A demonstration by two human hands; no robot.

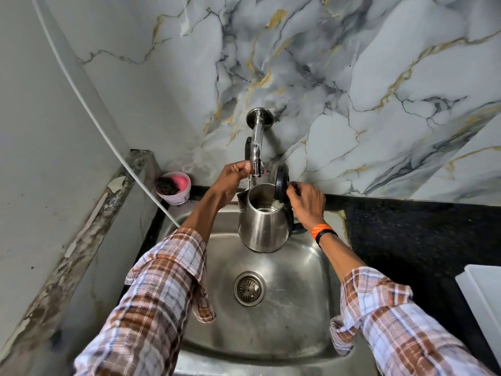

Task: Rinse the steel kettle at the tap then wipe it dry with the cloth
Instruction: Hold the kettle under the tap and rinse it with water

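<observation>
The steel kettle (pixel 261 226) hangs upright over the sink, its black lid (pixel 280 183) flipped open, its mouth just below the tap spout. My right hand (pixel 306 203) grips the kettle's black handle on its right side. My left hand (pixel 233 176) is closed around the end of the chrome tap (pixel 256 147), which comes out of the marble wall. A thin trickle of water seems to run from the spout into the kettle. No cloth is in view.
The steel sink (pixel 306 280) with its drain (pixel 249 288) lies below the kettle. A pink tub with a dark scrubber (pixel 173 187) stands at the back left corner. Black counter (pixel 420 234) runs right, with a white board (pixel 485 299) at its edge. A white hose (pixel 95 115) crosses the left wall.
</observation>
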